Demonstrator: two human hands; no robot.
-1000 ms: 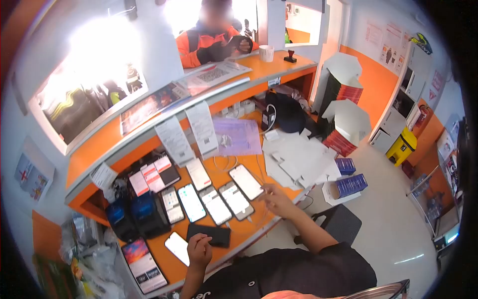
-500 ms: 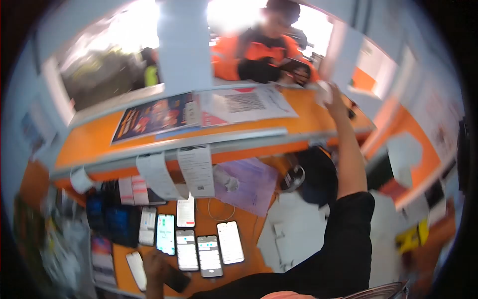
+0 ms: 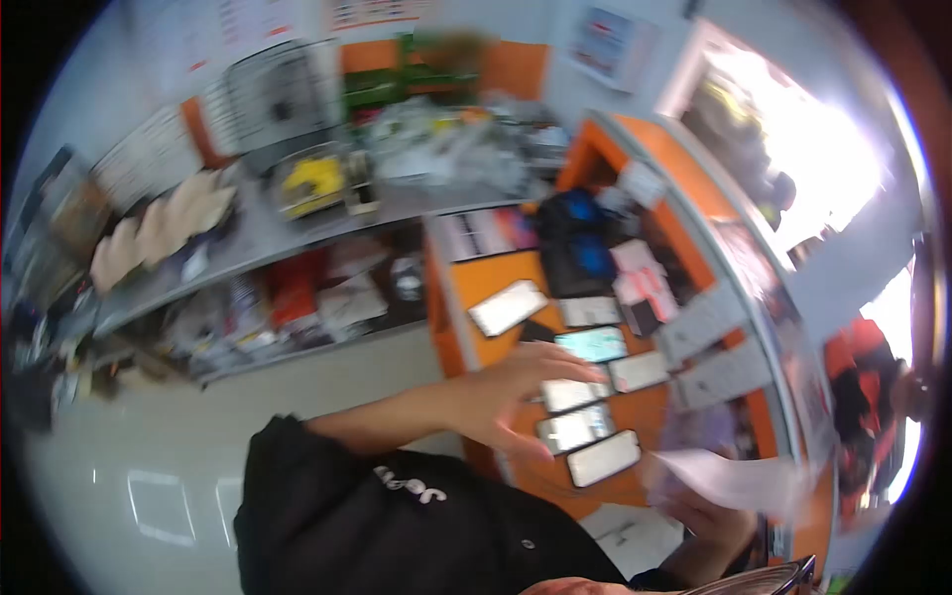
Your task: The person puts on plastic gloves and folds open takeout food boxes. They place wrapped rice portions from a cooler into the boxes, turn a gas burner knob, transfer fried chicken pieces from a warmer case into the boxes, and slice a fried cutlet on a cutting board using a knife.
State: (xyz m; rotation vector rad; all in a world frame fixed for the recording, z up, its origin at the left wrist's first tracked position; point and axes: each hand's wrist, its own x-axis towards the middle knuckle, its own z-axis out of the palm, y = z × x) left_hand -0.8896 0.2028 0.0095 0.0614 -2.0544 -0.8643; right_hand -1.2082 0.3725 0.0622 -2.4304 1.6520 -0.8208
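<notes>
Spanning the right side: one orange desk (image 3: 496, 276), its raised edge hung with printed slips (image 3: 722, 375). Left hand (image 3: 504, 392), one: thumb and fingers spread, pinching nothing, over the desk; contact with the screens below cannot be told. White paper sheet (image 3: 739, 483), one: blurred, raised at the desk's near right. Right hand (image 3: 706, 524), one: blurred, apparently pinching the sheet's lower edge; exact finger placement unclear. Smartphones, several, lit, laid close together: end smartphone (image 3: 605, 458) nearest the sheet, grey-edged smartphone (image 3: 575, 429) just beside it, by the left thumb. Handling, as judged: sheet best gripped firmly and kept clear of the screens; left-hand touches best kept light, lest neighbouring units shift.
</notes>
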